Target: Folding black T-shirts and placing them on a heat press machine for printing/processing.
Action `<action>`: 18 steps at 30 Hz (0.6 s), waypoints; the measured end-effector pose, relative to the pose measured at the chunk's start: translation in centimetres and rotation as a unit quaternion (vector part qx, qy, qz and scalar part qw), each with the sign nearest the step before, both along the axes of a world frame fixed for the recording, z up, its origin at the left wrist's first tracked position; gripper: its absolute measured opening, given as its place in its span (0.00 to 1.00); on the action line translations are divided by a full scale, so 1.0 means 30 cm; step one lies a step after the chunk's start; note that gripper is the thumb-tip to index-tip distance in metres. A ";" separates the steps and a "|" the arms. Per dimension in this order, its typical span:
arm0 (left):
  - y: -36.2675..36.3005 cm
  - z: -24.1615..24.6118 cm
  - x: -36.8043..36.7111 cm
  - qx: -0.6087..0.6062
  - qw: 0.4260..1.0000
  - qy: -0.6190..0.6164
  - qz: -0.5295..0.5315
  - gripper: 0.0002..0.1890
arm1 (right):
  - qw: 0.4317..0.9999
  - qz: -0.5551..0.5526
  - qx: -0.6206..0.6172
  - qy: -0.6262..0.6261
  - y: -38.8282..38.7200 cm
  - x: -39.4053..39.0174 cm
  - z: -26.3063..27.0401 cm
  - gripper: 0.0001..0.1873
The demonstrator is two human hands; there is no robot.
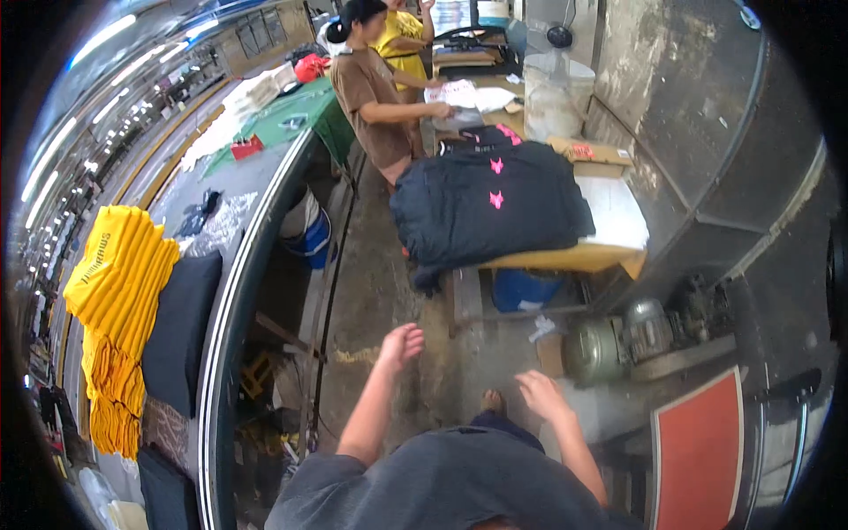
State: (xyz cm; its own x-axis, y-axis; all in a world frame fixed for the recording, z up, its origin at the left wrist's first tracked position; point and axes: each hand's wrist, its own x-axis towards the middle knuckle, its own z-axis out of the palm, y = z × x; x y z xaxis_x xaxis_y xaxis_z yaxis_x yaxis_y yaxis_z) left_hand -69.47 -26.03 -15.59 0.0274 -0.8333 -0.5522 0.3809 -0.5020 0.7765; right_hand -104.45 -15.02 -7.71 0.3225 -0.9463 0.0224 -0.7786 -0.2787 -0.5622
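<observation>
My left hand [401, 346] is in the air over the concrete floor, its fingers loosely bent with nothing in them. Lower and to the right, my right hand [538, 394] is also held out bare, fingers a little apart. Neither touches anything. Ahead of both hands, a pile of black shirts [490, 228] with small pink prints lies across a work table [563, 258]. The pile hangs past the table's near left edge. Nearest to my right hand on the floor side is a green compressor tank or motor housing [591, 352].
Two people [377, 99] stand beyond the table. To the left runs a long table edge [228, 298] carrying stacked yellow garments [119, 278] and black garments or boards [180, 331]. A red framed screen [697, 457] leans at right. Blue buckets [527, 288] sit under the tables.
</observation>
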 end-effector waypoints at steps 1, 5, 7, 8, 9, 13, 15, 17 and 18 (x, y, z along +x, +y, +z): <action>-0.059 -0.016 -0.035 0.020 0.998 0.054 0.012 0.20 | 1.000 0.012 -0.005 -0.009 -0.038 -0.008 0.014 0.11; -0.327 -0.003 -0.206 0.025 0.991 0.126 0.026 0.28 | 0.997 -0.058 0.028 -0.033 -0.193 -0.147 0.084 0.11; -0.435 0.016 -0.269 0.022 0.988 0.143 0.049 0.30 | 0.997 -0.068 0.044 0.015 -0.255 -0.221 0.070 0.11; -0.484 0.026 -0.275 0.025 0.986 0.142 0.079 0.32 | 0.997 -0.071 0.039 0.014 -0.286 -0.236 0.065 0.11; -0.531 0.034 -0.280 0.029 0.984 0.140 0.108 0.34 | 0.997 -0.075 0.035 0.012 -0.321 -0.251 0.063 0.11; -0.679 0.042 -0.253 0.147 0.937 0.246 0.200 0.34 | 0.990 -0.138 -0.024 -0.030 -0.442 -0.276 0.075 0.11; -0.704 0.025 -0.256 0.119 0.942 0.256 0.183 0.33 | 0.985 -0.165 -0.009 -0.044 -0.474 -0.265 0.083 0.11; -0.717 0.030 -0.246 0.108 0.948 0.256 0.152 0.32 | 0.982 -0.183 0.020 -0.048 -0.506 -0.248 0.077 0.12; -0.723 0.042 -0.233 0.108 0.948 0.260 0.148 0.32 | 0.981 -0.183 0.043 -0.051 -0.523 -0.234 0.078 0.12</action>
